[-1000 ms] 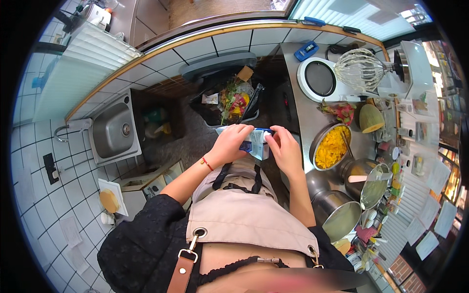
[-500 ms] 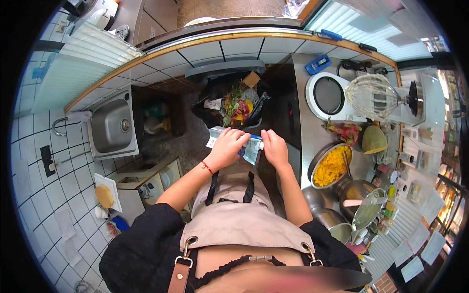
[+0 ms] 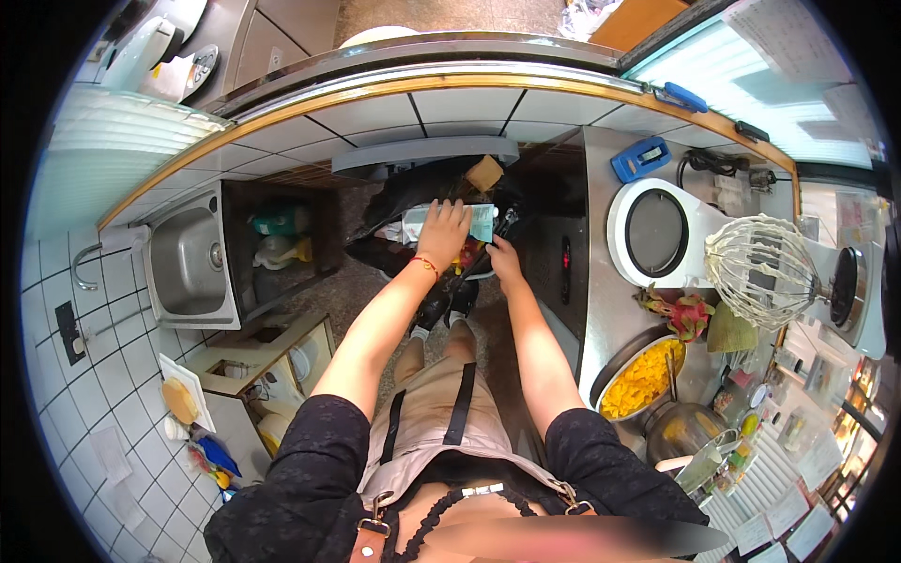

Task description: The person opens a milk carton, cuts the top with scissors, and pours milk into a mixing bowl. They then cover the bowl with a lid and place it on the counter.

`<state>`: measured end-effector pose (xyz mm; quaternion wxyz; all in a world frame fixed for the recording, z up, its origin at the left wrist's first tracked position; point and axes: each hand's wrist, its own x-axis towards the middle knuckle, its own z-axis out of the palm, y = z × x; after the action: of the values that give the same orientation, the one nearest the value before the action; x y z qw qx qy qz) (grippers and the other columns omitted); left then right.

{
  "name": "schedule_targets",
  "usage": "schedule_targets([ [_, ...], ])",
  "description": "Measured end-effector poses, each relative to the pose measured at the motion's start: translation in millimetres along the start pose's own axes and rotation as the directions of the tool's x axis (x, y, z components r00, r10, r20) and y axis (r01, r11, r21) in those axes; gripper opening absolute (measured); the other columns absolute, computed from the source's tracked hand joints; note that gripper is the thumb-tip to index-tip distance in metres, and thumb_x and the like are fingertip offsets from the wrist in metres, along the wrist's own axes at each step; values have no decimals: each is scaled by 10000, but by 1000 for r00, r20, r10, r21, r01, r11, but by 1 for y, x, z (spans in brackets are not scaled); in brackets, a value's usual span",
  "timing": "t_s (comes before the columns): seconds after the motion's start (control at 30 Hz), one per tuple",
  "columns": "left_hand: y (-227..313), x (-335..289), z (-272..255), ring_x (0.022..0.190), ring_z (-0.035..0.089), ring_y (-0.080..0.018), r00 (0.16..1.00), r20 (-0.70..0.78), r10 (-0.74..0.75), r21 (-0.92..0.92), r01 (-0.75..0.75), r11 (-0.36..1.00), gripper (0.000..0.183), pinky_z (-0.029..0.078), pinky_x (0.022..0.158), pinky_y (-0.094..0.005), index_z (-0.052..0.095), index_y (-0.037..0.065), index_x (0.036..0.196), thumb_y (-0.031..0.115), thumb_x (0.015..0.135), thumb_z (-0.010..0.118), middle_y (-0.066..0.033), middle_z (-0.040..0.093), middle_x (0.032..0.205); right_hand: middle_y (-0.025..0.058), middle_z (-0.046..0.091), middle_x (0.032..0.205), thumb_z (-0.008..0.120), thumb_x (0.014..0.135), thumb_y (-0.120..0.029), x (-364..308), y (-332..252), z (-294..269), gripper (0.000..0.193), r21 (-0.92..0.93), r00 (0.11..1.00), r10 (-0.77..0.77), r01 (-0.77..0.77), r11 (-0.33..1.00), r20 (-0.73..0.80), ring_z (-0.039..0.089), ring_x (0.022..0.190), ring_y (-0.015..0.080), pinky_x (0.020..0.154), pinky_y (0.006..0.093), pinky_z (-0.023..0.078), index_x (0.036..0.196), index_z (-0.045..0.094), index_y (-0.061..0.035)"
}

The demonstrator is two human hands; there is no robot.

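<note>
A flattened white and light-blue drink carton lies over the mouth of the trash bin, whose black bag bulges around it. My left hand has its palm down across the carton, fingers bent over its far edge. A red bracelet circles that wrist. At the carton's lower right corner, my right hand has its fingers drawn together. Whether they pinch the carton or the bag's edge cannot be told. Yellow and red peelings show in the bag below, mostly covered by the carton. A brown cardboard piece sits at the bag's far side.
The bin's grey lid stands raised against the tiled wall. On the right, a steel counter holds a mixer with a coated whisk, a dragon fruit and a bowl of yellow fruit pieces. A steel sink is at left.
Both hands have moved forward and away from my body, bringing the carton from in front of my apron to over the bin. The carton now looks flatter, and my right hand has shifted to its near corner.
</note>
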<state>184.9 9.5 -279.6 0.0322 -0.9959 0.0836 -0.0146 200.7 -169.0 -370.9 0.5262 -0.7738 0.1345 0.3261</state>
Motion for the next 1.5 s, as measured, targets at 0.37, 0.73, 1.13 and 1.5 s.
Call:
schedule_targets([
  [0.37, -3, 0, 11, 1470, 202, -347, 884, 464, 64, 59, -103, 993, 528, 95, 1173, -596, 391, 390, 1470, 383, 961, 532, -71, 215, 1609, 130, 491, 1457, 568, 992, -218, -104, -10, -28, 442, 209, 965, 181, -219, 953, 190, 453, 1347, 241, 1086, 338, 363, 1408, 523, -77],
  [0.73, -16, -20, -26, 1419, 323, -353, 962, 234, 143, -88, -126, 988, 354, 185, 1159, -576, 625, 190, 1237, 216, 887, 578, -149, 385, 1514, 227, 381, 1518, 643, 932, -234, -121, -13, -36, 469, 72, 975, -75, 61, 996, 209, 310, 1448, 281, 1117, 356, 317, 1363, 565, -66],
  [1.13, 3, -141, -38, 1187, 545, -336, 967, 121, 225, -321, -176, 930, 469, 374, 1058, -496, 577, 65, 1252, 148, 793, 630, -181, 596, 1226, 123, 645, 1273, 639, 880, -448, -378, 151, -29, 507, -311, 951, 285, -238, 920, 116, 611, 1176, 269, 1015, 344, 453, 1267, 652, -120],
  [1.5, 112, -293, 38, 960, 679, -331, 532, 608, 590, -752, 147, 642, 289, 513, 811, -416, 677, 52, 1071, 250, 868, 626, -178, 709, 990, 148, 357, 1531, 577, 888, -298, -500, 236, -88, 491, -459, 714, 422, -690, 560, -558, 259, 1449, 311, 1176, 453, 249, 1319, 554, -63],
])
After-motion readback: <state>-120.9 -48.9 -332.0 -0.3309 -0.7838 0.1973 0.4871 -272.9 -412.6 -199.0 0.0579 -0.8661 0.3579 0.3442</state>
